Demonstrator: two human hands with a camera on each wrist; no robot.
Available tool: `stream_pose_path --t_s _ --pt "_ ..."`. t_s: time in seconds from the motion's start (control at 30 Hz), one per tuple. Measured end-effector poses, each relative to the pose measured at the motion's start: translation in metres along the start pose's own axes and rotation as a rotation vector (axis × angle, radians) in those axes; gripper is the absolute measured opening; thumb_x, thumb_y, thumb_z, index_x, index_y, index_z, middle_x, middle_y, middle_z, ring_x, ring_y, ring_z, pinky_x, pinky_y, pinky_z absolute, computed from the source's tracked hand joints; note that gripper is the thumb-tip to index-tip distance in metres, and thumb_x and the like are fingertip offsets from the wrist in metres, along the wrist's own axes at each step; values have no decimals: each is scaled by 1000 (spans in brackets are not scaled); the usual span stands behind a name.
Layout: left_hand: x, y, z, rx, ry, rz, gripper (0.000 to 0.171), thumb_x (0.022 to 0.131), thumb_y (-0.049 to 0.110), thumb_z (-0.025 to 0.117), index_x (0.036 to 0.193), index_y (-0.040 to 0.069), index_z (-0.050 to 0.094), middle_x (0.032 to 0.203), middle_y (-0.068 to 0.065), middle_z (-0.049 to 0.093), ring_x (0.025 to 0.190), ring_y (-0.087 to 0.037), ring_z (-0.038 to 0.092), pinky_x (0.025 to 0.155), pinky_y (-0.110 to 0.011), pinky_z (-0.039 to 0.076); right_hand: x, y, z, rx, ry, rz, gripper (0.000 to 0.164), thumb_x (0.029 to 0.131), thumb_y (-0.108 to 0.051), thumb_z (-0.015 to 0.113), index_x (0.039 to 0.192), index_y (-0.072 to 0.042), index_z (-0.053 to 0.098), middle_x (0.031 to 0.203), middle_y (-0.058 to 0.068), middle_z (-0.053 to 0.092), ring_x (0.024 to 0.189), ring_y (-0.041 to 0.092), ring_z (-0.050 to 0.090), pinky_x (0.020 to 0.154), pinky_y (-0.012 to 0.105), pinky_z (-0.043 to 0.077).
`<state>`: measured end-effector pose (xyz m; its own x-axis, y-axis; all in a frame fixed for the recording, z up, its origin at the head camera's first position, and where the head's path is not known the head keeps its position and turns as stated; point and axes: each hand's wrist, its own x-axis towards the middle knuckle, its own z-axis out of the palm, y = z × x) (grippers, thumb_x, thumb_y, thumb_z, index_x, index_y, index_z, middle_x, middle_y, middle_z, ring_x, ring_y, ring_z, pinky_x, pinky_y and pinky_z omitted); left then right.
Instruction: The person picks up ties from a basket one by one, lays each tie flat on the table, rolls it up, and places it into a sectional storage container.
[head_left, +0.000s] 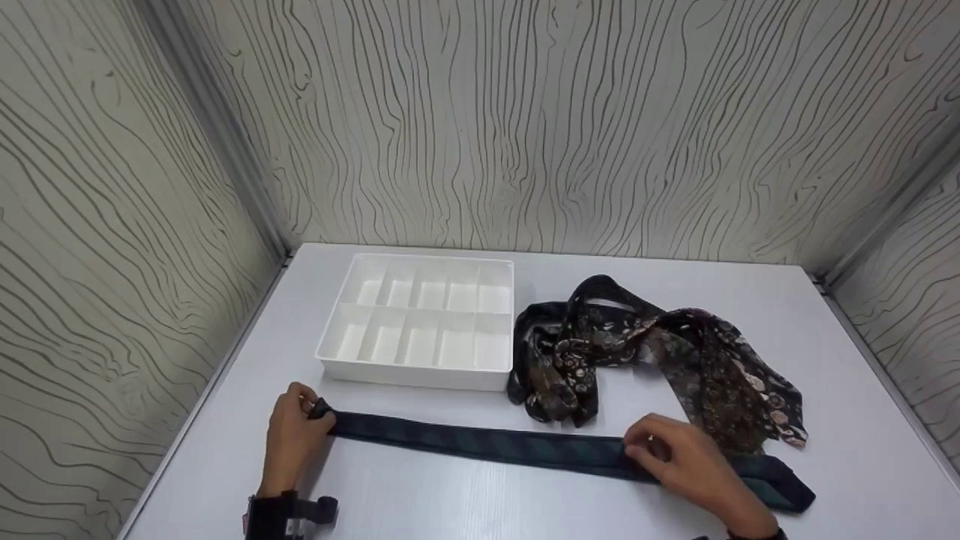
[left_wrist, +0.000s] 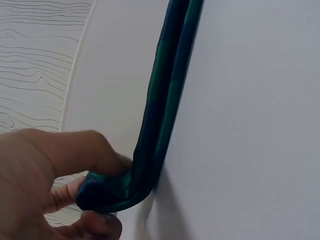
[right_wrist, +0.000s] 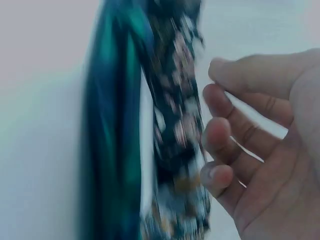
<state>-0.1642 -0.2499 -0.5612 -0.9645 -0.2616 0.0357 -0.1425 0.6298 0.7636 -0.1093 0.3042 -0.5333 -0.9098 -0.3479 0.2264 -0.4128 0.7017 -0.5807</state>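
A: What is the left hand (head_left: 294, 435) doing?

B: It pinches one end of a long, narrow necktie (head_left: 480, 442) of dark blue and green striped fabric. In the left wrist view, the end bends between the thumb and the fingers.

A: And the necktie itself, where does it lie?

B: Across the smooth white table (head_left: 450, 506), from the left hand to under the right hand (head_left: 686, 461) and on past it, to a pointed tip on the right.

A: So the right hand grips it too?

B: No. The right wrist view shows its fingers loosely curled, thumb tip near the index fingertip, nothing between them. The necktie, blurred there, is apart from the fingertips.

A: What stands behind?

B: A white, rectangular tray (head_left: 416, 374) divided into two rows of compartments. To its right lies a rumpled, thin black scarf (head_left: 720, 360) with a brown and pink floral print.

A: Does the scarf touch the necktie?

B: Its lower edge comes right up to it near the right hand; whether they overlap, I cannot tell.
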Motion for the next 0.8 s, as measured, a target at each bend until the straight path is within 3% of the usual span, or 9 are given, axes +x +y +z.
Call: stream_pose_path --t_s 0.13,0.23,0.33,0.5,0.67,0.8 --pt "-3 3 4 7 -9 20 22 86 3 72 106 0 61 100 -16 59 92 -28 58 74 -33 45 7 -9 14 49 -220 58 9 94 -28 81 101 -25 76 81 -18 60 68 -4 50 60 22 44" --pt "-6 5 8 12 -25 17 12 93 10 70 102 2 69 99 -13 63 89 -23 59 71 -30 46 10 -10 20 49 -316 124 11 95 -29 80 103 -23 76 81 -15 61 68 -2 51 61 24 43" --pt "-8 8 12 5 -41 25 13 98 11 66 102 2 75 96 -10 66 86 -18 59 70 -27 47 11 -8 22 53 -344 152 10 94 -26 80 102 -22 76 81 -13 62 69 -1 51 61 25 43" --pt "-7 11 12 10 -39 38 22 94 6 68 115 -1 70 96 -12 63 81 -19 57 68 -28 46 13 -8 25 72 -335 146 9 95 -26 80 102 -23 76 81 -13 63 68 -1 52 61 25 44" --pt "-6 13 13 67 -58 -22 35 90 13 72 119 -5 66 105 -19 62 91 -28 61 75 -36 50 14 -6 26 74 -334 139 10 94 -26 80 102 -23 76 81 -14 63 69 -2 52 61 25 44" --pt "-5 18 18 35 -74 -41 35 88 7 72 119 -6 64 104 -18 61 94 -29 59 75 -36 50 14 -4 25 88 -343 143 9 95 -26 79 103 -23 75 81 -13 63 68 -1 52 61 25 44"
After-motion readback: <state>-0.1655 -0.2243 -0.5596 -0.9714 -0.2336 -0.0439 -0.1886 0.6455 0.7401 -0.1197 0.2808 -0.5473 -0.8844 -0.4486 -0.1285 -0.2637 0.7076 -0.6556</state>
